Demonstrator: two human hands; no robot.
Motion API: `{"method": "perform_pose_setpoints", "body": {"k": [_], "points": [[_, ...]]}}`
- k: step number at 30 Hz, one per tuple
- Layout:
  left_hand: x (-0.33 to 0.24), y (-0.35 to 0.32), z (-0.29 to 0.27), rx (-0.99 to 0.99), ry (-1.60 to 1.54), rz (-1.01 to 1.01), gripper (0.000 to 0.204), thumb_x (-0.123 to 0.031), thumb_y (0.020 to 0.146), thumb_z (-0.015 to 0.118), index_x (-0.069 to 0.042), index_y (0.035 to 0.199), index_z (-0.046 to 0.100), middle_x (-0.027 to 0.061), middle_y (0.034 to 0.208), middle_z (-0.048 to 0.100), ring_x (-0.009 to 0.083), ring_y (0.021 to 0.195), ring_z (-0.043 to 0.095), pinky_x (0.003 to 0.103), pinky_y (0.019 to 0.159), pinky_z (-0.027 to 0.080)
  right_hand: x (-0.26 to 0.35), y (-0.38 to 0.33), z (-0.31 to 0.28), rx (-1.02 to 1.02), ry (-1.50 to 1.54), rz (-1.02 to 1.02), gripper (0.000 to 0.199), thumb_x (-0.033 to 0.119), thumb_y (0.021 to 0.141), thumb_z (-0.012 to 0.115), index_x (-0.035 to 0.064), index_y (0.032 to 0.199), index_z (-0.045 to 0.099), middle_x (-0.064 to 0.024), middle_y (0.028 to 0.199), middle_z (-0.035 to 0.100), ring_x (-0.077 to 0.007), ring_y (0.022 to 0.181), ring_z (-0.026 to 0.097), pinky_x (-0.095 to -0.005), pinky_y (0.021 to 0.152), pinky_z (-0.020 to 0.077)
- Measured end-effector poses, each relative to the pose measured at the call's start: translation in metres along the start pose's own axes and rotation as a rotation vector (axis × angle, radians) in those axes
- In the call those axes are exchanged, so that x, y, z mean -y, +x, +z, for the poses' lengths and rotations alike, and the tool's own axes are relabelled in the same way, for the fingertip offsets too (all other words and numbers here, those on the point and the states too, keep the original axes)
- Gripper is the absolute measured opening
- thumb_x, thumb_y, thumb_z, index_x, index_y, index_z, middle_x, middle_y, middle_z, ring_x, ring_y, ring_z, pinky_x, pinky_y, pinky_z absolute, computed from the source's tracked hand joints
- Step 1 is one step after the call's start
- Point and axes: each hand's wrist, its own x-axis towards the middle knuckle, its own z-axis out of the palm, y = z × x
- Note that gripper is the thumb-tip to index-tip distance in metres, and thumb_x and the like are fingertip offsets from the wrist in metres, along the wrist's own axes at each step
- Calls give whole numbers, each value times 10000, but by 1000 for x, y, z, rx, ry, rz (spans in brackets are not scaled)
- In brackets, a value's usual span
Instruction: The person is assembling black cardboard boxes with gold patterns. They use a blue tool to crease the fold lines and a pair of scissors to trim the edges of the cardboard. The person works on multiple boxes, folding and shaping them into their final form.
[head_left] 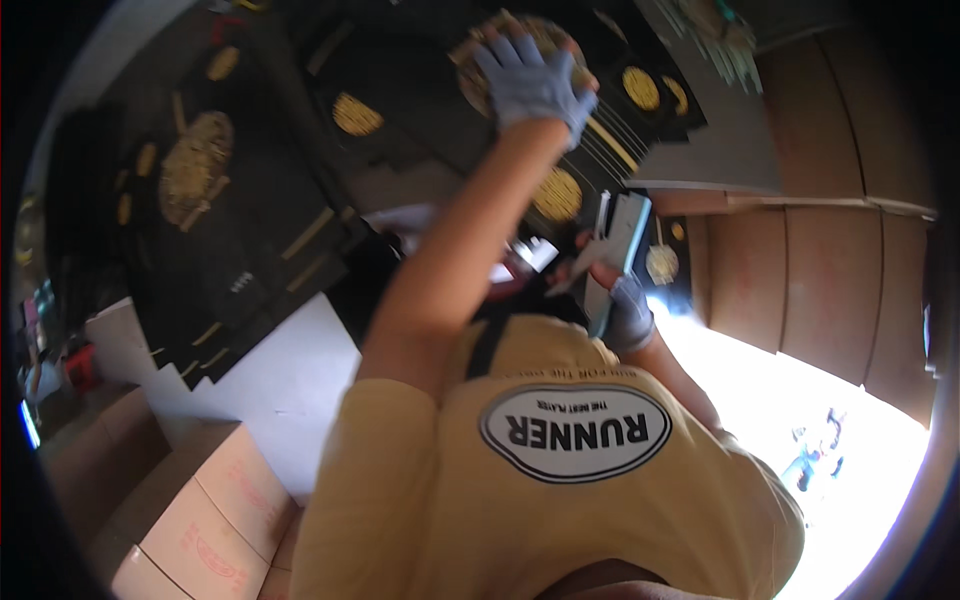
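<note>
My left hand [532, 85], in a grey-blue fingerless glove, lies flat with its fingers spread on a round gold print. That print is on a black flat sheet [420, 85], one of several black sheets with gold patterns. Closer to my body on the right, my right hand [630, 312], in a similar glove, is closed around a long grey bar with a light blue edge [634, 225]. The bar stands tilted; its exact kind is unclear. A shiny, blurred item [535, 254] shows just left of it, partly hidden.
More black sheets with gold prints [270, 190] lie overlapped on the left, above a white panel [305, 360]. Brown cardboard boxes [745, 275] are stacked on the right; others [215, 520] stand at lower left. Pale strips [715, 40] lie at upper right.
</note>
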Motion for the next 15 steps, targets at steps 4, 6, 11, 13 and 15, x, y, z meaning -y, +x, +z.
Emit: {"method": "perform_pose_setpoints", "body": {"k": [4, 6, 11, 13, 15], "points": [[20, 3, -21, 204, 11, 237, 562, -630, 834, 391, -301, 1284, 469, 179, 1331, 390, 348, 1171, 372, 458, 943, 309, 38, -2, -40, -142, -52, -22, 556, 283, 757, 670, 15, 1178, 425, -119, 915, 540, -265, 829, 609, -408, 734, 516], [45, 8, -38, 283, 39, 483, 557, -634, 820, 424, -307, 1267, 489, 152, 1221, 453, 309, 1102, 417, 416, 887, 363, 96, 6, -77, -302, -348, -81, 401, 245, 808, 662, 21, 1093, 493, -94, 845, 581, -198, 712, 622, -347, 640, 519], [44, 19, -19, 15, -158, 1120, 601, -603, 785, 501, -297, 1300, 445, 119, 1298, 397, 319, 1153, 398, 468, 932, 345, 211, 51, -120, -258, -430, -434, 311, 234, 855, 560, 32, 1089, 525, -77, 871, 605, -157, 834, 604, -273, 696, 476], [35, 21, 8, 8, -195, 1078, 602, -586, 789, 496, -276, 1302, 434, 93, 1379, 337, 340, 1254, 329, 501, 997, 294, 215, 74, -109, -358, -589, -623, 291, 204, 838, 591, 28, 1064, 540, -70, 848, 607, -146, 811, 589, -259, 692, 462], [23, 27, 5, 102, -83, 835, 567, -577, 821, 449, -264, 1294, 440, 88, 1391, 329, 342, 1282, 302, 502, 1022, 269, 193, 70, -88, -380, -720, -653, 279, 171, 821, 621, 20, 1044, 546, -66, 834, 603, -142, 759, 586, -258, 677, 463]]}}
